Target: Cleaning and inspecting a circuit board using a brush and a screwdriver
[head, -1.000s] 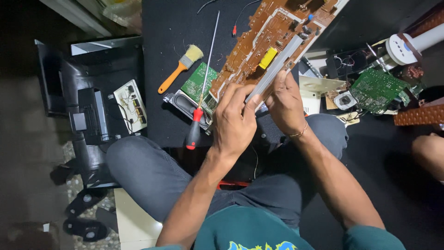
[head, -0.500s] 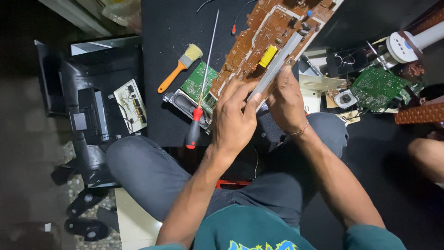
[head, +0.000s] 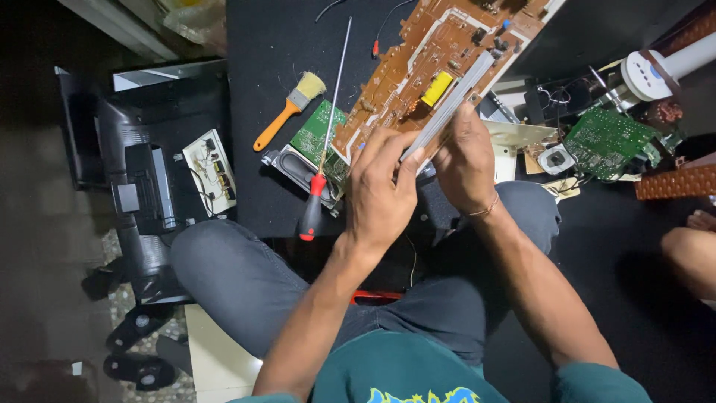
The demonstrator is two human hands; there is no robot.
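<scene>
So both forearms reach forward over the lap, and the left hand (head: 380, 190) and right hand (head: 466, 160) pinch the near end of a grey metal strip (head: 447, 108) from either side, fingers pressed on it. It runs diagonally across the brown circuit board (head: 418, 67). Red-handled screwdriver (head: 321, 164) lies just left.

Screwdriver (head: 319, 172) and brush (head: 289, 110) left of the circuit board (head: 418, 67), smaller board (head: 605, 142) to its right.
</scene>
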